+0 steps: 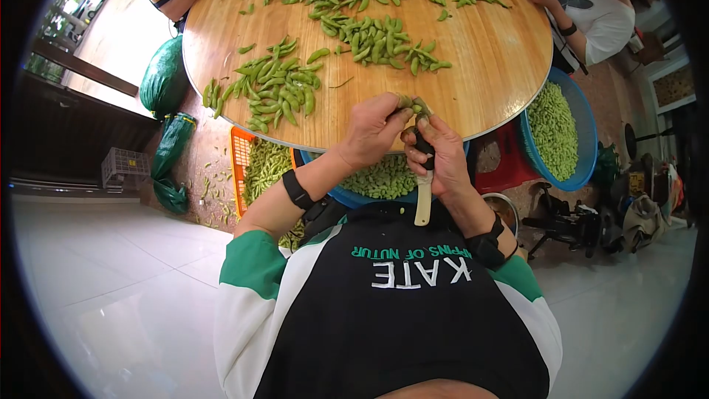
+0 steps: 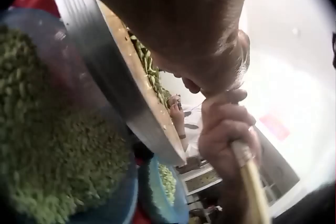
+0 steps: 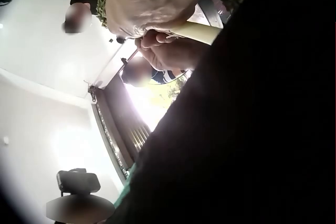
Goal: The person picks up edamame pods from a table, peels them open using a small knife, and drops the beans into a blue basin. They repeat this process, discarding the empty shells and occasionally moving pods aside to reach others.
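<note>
Both hands meet above the near edge of the round wooden table (image 1: 487, 96). The left hand (image 1: 369, 131) pinches a green pod (image 1: 405, 101) between thumb and fingers. Curled around a tool with a pale handle (image 1: 423, 203) is the right hand (image 1: 443, 154), its fingertips against the left hand's at the pod. In the left wrist view the pale handle (image 2: 253, 187) sticks out below the right hand (image 2: 226, 134). The right wrist view shows the handle (image 3: 197, 32) too; the tool's working end is hidden by the fingers.
Piles of pods (image 1: 277, 89) lie on the table. Below its edge are a blue basin of shelled beans (image 1: 380, 179) and an orange basket (image 1: 241, 170) of pods. Another blue basin (image 1: 583, 133) stands right. Two other people sit at the table's far sides.
</note>
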The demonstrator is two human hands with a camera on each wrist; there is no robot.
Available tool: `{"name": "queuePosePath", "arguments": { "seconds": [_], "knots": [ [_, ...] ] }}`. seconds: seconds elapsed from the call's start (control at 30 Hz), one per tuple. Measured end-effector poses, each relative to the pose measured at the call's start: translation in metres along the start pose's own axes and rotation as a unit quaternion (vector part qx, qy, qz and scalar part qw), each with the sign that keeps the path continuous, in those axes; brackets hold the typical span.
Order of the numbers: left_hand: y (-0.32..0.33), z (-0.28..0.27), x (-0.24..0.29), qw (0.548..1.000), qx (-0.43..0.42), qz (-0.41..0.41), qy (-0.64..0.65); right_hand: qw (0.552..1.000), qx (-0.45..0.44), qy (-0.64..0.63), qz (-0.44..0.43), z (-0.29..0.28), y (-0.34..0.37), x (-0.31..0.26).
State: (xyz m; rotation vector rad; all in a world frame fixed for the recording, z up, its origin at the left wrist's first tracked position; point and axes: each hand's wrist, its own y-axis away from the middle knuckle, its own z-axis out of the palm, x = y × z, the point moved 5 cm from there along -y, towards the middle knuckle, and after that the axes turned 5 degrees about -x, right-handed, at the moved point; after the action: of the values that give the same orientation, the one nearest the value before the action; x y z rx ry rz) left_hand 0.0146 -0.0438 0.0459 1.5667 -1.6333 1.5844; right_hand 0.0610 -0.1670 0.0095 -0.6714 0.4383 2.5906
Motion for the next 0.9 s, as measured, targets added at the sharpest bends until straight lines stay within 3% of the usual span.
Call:
{"name": "queuePosePath", "arguments": {
  "seconds": [0.03, 0.1, 0.2, 0.27, 0.43, 0.53, 0.67, 0.73, 0.8, 0.83, 0.9],
  "knots": [
    [-0.001, 0.0, -0.002, 1.0, 0.002, 0.0, -0.001, 0.999, 0.005, 0.037, -0.022, -0.002, 0.0, -0.001],
    [-0.002, 0.003, 0.007, 0.978, -0.002, 0.131, -0.162, 0.996, 0.007, 0.072, -0.043, 0.0, 0.003, 0.0],
    [-0.005, 0.003, 0.008, 0.982, -0.036, 0.109, -0.15, 0.99, 0.029, 0.119, -0.072, 0.004, 0.008, -0.001],
    [-0.005, 0.005, 0.009, 0.982, -0.036, 0.109, -0.153, 0.943, 0.016, 0.294, -0.153, 0.005, 0.008, -0.007],
    [-0.004, 0.009, 0.014, 0.98, -0.012, 0.123, -0.157, 0.935, 0.015, 0.31, -0.17, 0.002, 0.01, -0.006],
    [-0.002, 0.011, 0.012, 0.989, -0.006, 0.087, -0.119, 0.918, 0.022, 0.354, -0.178, 0.005, 0.013, -0.009],
    [0.008, 0.022, -0.01, 0.999, -0.037, -0.031, 0.025, 0.875, 0.027, 0.439, -0.203, -0.002, 0.014, -0.019],
    [0.011, 0.022, -0.013, 0.991, -0.06, -0.074, 0.09, 0.884, 0.026, 0.422, -0.197, -0.007, 0.013, -0.023],
    [0.016, 0.026, -0.023, 0.931, -0.119, -0.216, 0.27, 0.894, 0.027, 0.404, -0.19, -0.013, 0.015, -0.028],
    [0.017, 0.025, -0.023, 0.931, -0.12, -0.215, 0.27, 0.908, 0.005, 0.385, -0.164, -0.015, 0.014, -0.028],
    [0.023, 0.03, -0.026, 0.867, -0.135, -0.288, 0.383, 0.921, -0.017, 0.363, -0.138, -0.017, 0.013, -0.029]
  ]
}}
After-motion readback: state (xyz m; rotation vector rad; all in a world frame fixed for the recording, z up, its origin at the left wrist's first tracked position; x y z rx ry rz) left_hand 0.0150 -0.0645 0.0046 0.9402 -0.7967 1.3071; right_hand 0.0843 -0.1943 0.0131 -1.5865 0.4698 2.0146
